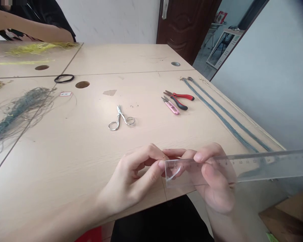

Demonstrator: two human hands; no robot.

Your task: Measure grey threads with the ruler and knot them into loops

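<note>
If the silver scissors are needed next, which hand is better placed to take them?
Probably the left hand: the silver scissors lie nearer to it, while the right hand holds the transparent ruler. The left seems occupied too, at the ruler's end.

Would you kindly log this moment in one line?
right hand: gripping clear ruler | left hand: at ruler's end | scissors, pliers, pink snips: on table

Plain black garment [161, 222] across lap; bare forearms [83, 208], slender fingers [148, 152].
</note>
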